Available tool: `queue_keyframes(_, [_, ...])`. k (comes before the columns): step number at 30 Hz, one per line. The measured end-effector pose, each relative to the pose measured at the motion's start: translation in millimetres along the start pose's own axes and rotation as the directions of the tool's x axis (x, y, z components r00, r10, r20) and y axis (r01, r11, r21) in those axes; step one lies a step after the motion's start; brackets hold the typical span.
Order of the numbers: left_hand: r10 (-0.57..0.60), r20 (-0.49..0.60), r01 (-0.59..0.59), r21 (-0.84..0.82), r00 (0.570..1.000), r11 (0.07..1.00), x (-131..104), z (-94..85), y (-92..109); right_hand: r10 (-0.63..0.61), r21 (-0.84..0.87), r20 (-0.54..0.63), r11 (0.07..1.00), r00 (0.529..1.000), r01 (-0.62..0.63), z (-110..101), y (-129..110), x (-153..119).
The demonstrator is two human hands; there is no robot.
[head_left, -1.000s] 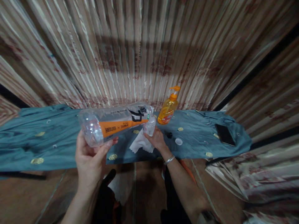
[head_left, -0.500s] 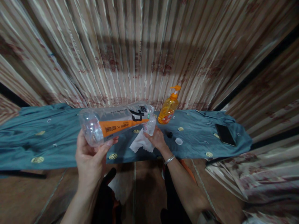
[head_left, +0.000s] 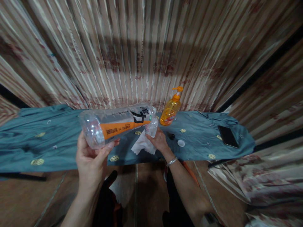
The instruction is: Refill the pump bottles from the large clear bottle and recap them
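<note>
My left hand point(head_left: 94, 154) is closed round the base end of a large clear plastic bottle point(head_left: 118, 123) with an orange and black label. The bottle lies nearly level in the air, its neck to the right. At that neck, a small clear bottle point(head_left: 151, 126) stands upright, mouth to mouth or close to it; the exact contact is too small to tell. My right hand point(head_left: 159, 138) grips the small bottle. Beneath it a white cloth or tissue point(head_left: 143, 145) is spread on the teal tablecloth point(head_left: 66, 135).
An orange pump bottle point(head_left: 170, 111) stands behind and right of my right hand. A small black cap point(head_left: 172, 136) and a white round lid point(head_left: 181, 143) lie nearby. Farther right is a black phone point(head_left: 228, 136). A pleated curtain point(head_left: 142, 56) hangs behind the table.
The large bottle has rolled or tilted very slightly in my left hand. Otherwise the hands and objects hold their places.
</note>
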State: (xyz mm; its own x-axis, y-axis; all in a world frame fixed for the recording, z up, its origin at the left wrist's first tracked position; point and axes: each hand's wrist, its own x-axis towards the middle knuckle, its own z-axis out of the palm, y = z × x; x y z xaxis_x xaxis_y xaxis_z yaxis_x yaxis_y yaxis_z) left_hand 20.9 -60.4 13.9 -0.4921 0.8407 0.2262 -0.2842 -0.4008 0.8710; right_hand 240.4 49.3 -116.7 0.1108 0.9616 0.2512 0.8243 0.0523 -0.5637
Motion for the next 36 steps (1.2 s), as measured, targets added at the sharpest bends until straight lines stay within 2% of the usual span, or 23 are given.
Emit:
queue_keyframes(16, [0.008,-0.006,-0.008,0.007,1.0,1.0,0.2,0.0,-0.2,0.017,-0.019,0.012,1.0,1.0,-0.017,3.1,0.5,0.1])
queue_keyframes(31, [-0.033,-0.052,0.032,-0.029,0.998,0.999,1.0,-1.2,-2.1,-0.026,0.04,0.032,0.999,0.999,0.025,1.6,1.8,0.5])
queue_keyframes(36, [-0.041,-0.061,0.041,-0.016,0.997,0.999,1.3,-2.8,-3.7,0.01,0.024,0.062,1.0,0.998,-0.011,-0.6,-1.0,0.3])
